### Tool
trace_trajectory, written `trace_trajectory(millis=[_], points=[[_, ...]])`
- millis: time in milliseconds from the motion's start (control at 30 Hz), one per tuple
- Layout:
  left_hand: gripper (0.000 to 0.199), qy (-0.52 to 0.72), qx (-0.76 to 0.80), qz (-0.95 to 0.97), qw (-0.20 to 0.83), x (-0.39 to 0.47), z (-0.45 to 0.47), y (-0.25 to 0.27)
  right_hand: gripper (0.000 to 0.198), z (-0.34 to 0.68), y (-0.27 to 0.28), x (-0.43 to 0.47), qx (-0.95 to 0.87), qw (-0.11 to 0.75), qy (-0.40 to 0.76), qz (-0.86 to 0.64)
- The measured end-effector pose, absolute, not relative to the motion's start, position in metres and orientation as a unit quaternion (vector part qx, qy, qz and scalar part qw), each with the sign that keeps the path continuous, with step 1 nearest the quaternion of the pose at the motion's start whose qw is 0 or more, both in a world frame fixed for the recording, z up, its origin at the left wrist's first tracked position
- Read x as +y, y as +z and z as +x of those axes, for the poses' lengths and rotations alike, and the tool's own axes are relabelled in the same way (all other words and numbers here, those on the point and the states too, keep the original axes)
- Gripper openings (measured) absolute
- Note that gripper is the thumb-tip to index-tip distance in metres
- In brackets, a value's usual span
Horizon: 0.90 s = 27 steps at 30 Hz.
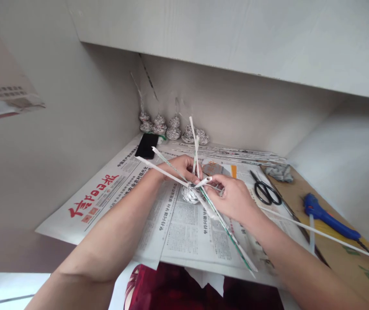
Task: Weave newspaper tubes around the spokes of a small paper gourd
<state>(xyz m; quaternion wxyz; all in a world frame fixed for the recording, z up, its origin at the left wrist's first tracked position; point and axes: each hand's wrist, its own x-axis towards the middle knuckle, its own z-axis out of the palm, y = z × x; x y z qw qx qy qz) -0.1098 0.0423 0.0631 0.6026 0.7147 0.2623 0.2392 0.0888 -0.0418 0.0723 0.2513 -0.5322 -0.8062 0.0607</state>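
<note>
A small woven paper ball (190, 194) rests on the newspaper sheets (184, 234), with several rolled paper strips (226, 228) fanning out of its top. From behind it, my left hand (187, 167) closes its fingers around the base of the strips. On the near right side, my right hand (227, 193) pinches one white paper strip (205, 181) between thumb and index finger, where the strip bends over the ball. Part of the ball is hidden under the strips and fingers.
Several gourd-shaped woven pieces (173, 127) stand along the back wall near a black phone (147, 145). Loose paper rolls (236, 153) lie behind my hands. Black scissors (266, 192), a crumpled grey cloth (279, 173) and a blue glue gun (328, 217) lie rightward, the gun over cardboard (339, 258).
</note>
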Motion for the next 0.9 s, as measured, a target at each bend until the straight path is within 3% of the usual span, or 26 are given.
trace_trajectory(millis=[300,467,900], points=[[0.024,0.227,0.255,0.712,0.613,0.041,-0.109,0.062,0.014,0.087,0.073,-0.034,-0.784,0.242,0.155,-0.550],[0.021,0.224,0.250,0.721,0.606,0.043,-0.109,0.061,0.016,0.093,0.071,-0.026,-0.755,0.251,0.261,-0.546],[0.023,0.220,0.264,0.708,0.616,0.043,-0.110,0.056,0.026,0.094,0.061,-0.014,-0.752,0.241,0.275,-0.548]])
